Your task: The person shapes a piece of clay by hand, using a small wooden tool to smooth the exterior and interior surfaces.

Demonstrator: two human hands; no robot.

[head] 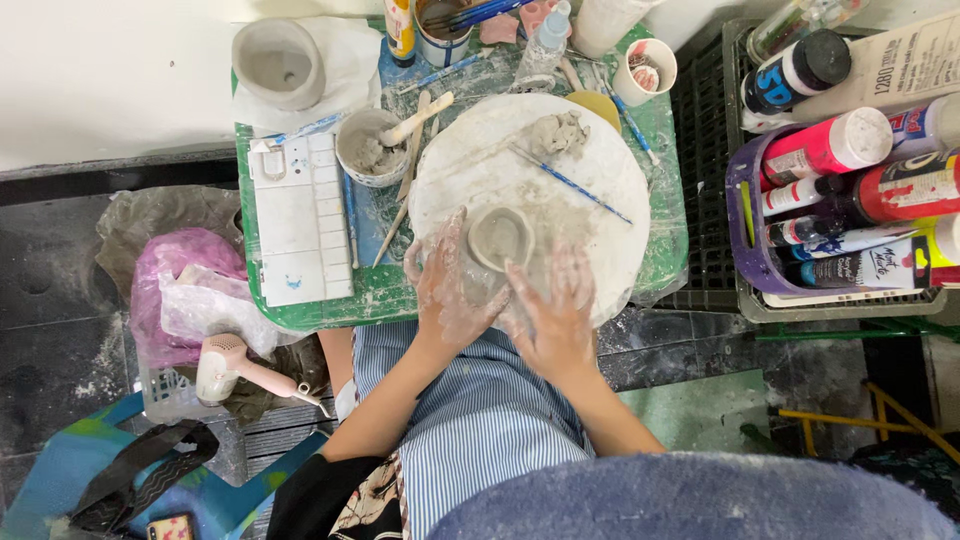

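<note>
While the clay-smeared left hand [450, 290] and right hand [555, 305] cup, half-open, a small wet clay bowl [500, 237] on the round white board [600, 230], uneven pressure could collapse its soft wall.

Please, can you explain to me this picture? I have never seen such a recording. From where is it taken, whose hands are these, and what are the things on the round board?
There is one picture, taken by a camera worn on a person's head, looking straight down. No machine is here: the two bare hands belong to that person, and both are smeared with wet clay. The left hand and the right hand touch a small clay bowl from either side. The bowl stands on a round white board on a green table. Also on the board lie a lump of clay and a thin blue tool. Left of the board are a white paint palette and a cup of clay water. At the right, a crate holds paint bottles.
</note>
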